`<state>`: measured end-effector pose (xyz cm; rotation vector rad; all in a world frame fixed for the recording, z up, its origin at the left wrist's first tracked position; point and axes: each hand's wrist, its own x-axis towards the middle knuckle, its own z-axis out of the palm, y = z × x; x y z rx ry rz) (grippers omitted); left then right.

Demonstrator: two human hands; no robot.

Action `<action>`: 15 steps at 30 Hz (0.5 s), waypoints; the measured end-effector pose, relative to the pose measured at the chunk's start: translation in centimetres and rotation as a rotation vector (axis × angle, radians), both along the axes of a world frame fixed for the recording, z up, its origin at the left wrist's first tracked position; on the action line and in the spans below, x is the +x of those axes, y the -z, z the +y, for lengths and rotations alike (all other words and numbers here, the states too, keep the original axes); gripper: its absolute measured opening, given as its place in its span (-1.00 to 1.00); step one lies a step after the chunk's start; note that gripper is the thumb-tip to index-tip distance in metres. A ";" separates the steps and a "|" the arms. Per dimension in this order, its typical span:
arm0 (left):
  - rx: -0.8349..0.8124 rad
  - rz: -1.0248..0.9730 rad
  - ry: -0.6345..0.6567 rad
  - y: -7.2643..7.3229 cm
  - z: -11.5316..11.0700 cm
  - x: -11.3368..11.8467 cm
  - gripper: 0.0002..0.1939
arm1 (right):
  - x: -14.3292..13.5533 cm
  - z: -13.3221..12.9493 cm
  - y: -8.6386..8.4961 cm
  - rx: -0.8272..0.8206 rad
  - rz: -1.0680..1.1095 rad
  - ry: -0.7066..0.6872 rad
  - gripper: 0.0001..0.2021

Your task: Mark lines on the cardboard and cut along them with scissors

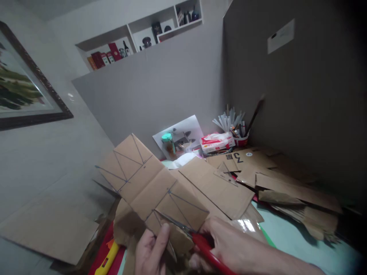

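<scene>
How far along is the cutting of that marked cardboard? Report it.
Done: pen lines are drawn across the cardboard strip, and cut cardboard scraps lie on the table. In hand: the left hand pinches the strip's near end while the right hand works red-handled scissors, blades at a line there. Left: the far marked sections look uncut.

The cardboard [149,183] being cut is plain brown corrugated stuff, matt and a bit rough, with pen lines drawn on it. Scissors [197,238] have dull grey metal blades and shiny red plastic handles. The other scraps [289,187] are the same matt brown board. Tabletop [286,236] looks smooth and pale green with a slight sheen. The yellow knife [107,259] is glossy plastic, and the tissue pack [216,142] is in shiny wrap.
</scene>
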<state>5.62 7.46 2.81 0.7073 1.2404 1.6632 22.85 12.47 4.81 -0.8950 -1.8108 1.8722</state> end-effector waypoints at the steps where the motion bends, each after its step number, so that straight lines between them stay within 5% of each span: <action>1: 0.016 -0.023 -0.007 0.1 0.0 -0.1 -0.54 | 0.2 0.3 0.2 -0.019 0.003 -0.038 -0.76; 5: 0.049 -0.038 -0.029 0.2 -0.1 -0.7 -0.53 | 1.0 1.3 1.4 -0.081 0.017 -0.155 -0.83; 11: 0.008 -0.009 -0.004 0.6 -0.6 -2.1 -0.58 | 0.9 1.0 1.4 0.053 -0.103 0.004 -0.69; 15: -0.030 -0.043 0.054 0.6 -1.2 -2.7 -0.63 | 0.8 0.3 0.8 -0.004 -0.194 0.031 -0.71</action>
